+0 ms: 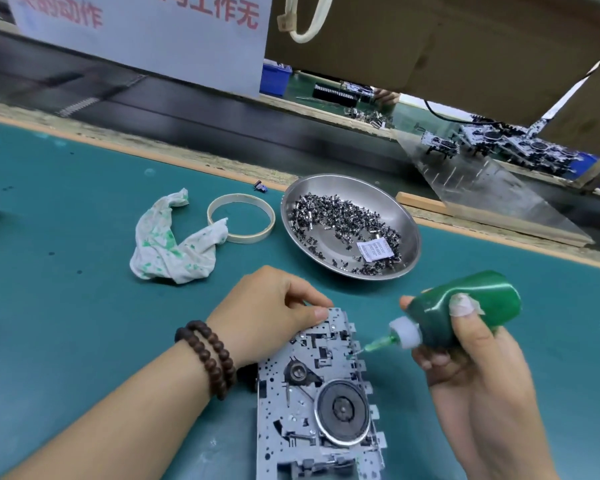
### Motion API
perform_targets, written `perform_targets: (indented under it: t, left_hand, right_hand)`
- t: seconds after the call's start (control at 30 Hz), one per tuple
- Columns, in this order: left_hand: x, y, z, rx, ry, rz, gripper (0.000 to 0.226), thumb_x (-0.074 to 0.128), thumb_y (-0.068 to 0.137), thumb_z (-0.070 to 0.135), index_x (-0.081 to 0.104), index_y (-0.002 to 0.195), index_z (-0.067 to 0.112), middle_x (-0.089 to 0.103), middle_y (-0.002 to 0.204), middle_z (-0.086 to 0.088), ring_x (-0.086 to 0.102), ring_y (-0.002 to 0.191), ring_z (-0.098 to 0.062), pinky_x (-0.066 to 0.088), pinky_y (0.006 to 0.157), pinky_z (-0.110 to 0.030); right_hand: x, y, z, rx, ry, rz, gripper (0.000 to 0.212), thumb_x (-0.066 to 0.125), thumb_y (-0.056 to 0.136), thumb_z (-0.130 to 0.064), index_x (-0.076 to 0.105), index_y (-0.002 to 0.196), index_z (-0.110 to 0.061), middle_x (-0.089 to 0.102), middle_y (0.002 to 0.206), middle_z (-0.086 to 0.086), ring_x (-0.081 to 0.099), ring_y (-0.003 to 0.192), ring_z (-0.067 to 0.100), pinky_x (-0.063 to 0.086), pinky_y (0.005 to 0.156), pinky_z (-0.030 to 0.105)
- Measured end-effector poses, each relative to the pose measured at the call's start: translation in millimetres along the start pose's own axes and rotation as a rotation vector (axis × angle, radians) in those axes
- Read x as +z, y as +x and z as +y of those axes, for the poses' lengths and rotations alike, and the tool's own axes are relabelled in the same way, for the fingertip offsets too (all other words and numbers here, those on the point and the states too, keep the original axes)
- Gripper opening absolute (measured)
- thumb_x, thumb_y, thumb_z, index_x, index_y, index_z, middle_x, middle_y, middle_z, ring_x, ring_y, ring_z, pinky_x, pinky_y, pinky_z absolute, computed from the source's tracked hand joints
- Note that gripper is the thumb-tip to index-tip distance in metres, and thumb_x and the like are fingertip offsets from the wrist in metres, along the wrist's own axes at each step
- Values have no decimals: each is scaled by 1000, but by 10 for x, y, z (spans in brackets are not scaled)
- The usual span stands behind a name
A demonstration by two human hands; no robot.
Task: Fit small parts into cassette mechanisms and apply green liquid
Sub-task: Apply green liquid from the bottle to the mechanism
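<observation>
A grey metal cassette mechanism (pixel 312 400) with a dark round flywheel lies on the green mat at the bottom centre. My left hand (pixel 267 311) grips its far left corner, thumb on the top plate. My right hand (pixel 465 348) holds a green squeeze bottle (pixel 465 306) tilted to the left; its thin nozzle tip touches the mechanism's right edge, where a small green spot shows. A steel dish (pixel 407 223) behind the mechanism holds several small dark parts and a white packet.
A white rag (pixel 174 244) stained green and a tape ring (pixel 240 223) lie left of the dish. A dark conveyor belt (pixel 187 116) runs behind the mat. More mechanisms (pixel 520 143) stand at the far right behind a clear plastic sheet.
</observation>
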State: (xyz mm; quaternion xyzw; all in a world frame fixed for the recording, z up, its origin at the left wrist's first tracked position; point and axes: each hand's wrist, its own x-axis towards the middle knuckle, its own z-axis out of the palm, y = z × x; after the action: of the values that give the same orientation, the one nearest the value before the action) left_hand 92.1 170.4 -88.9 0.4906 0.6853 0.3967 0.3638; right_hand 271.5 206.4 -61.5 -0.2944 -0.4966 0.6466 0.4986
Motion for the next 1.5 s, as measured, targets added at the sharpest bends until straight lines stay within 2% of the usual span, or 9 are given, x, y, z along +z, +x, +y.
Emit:
perform_targets:
  t: [0.13, 0.3, 0.4, 0.47, 0.6, 0.8, 1.1, 1.27, 1.5]
  left_hand:
    - [-33, 43, -45, 28, 28, 134, 12, 67, 83, 30, 68, 76, 40, 61, 59, 14, 50, 53, 5, 40, 56, -7]
    - [-22, 48, -66, 43, 41, 142, 8, 66, 83, 31, 69, 82, 38, 65, 66, 12, 52, 56, 4, 41, 60, -9]
    - [-26, 51, -70, 56, 56, 143, 9, 65, 84, 32, 68, 80, 39, 64, 65, 11, 50, 52, 5, 38, 54, -6]
    - [-25, 52, -74, 59, 55, 144, 8, 65, 84, 32, 69, 82, 38, 64, 65, 12, 49, 52, 6, 37, 53, -5]
    - [-22, 67, -80, 58, 58, 147, 7, 64, 84, 33, 69, 84, 38, 64, 66, 13, 49, 52, 7, 38, 55, -4]
    - [-34, 62, -93, 57, 60, 154, 6, 65, 84, 34, 70, 86, 36, 60, 62, 15, 50, 53, 9, 37, 55, -2]
    - [-19, 64, -81, 64, 64, 155, 5, 65, 84, 34, 69, 83, 37, 59, 59, 16, 49, 52, 11, 36, 54, -2]
    - [-18, 66, -85, 59, 65, 155, 6, 64, 84, 35, 70, 85, 37, 59, 60, 17, 50, 53, 10, 37, 54, -2]
    - [-16, 68, -91, 61, 75, 156, 6, 65, 84, 35, 70, 86, 37, 61, 63, 16, 52, 57, 5, 41, 62, -8]
  right_hand:
    - [71, -25, 74, 89, -41, -31, 51, 87, 36, -55, 71, 69, -20, 69, 75, 16, 47, 43, 9, 39, 40, 15]
    - [114, -41, 162, 135, -195, -26, 51, 84, 39, -58, 70, 70, -20, 61, 70, 13, 42, 41, 6, 41, 40, 18]
    - [122, -45, 177, 177, -231, -40, 24, 85, 60, -35, 70, 68, -18, 63, 66, 7, 43, 41, 5, 43, 40, 18]
    - [139, -44, 195, 170, -244, -47, 13, 73, 62, -31, 71, 67, -20, 63, 63, 5, 45, 41, 4, 44, 40, 17]
    - [145, -38, 228, 151, -252, -18, 25, 64, 59, -34, 66, 70, -11, 63, 61, 2, 48, 42, 3, 45, 41, 16]
    - [136, -15, 270, 129, -313, -31, 27, 66, 57, -39, 70, 71, -16, 68, 67, 2, 55, 50, 3, 46, 43, 16]
    - [141, -11, 283, 88, -349, 6, 36, 65, 55, -39, 62, 78, -12, 65, 61, -3, 49, 43, 2, 44, 41, 16]
    - [131, -3, 293, 94, -339, 9, 30, 66, 55, -37, 65, 74, -14, 65, 61, -2, 49, 43, 2, 44, 40, 16]
    - [135, -14, 290, 76, -313, -12, 12, 71, 60, -35, 72, 71, -31, 66, 62, 0, 51, 44, 3, 46, 42, 17]
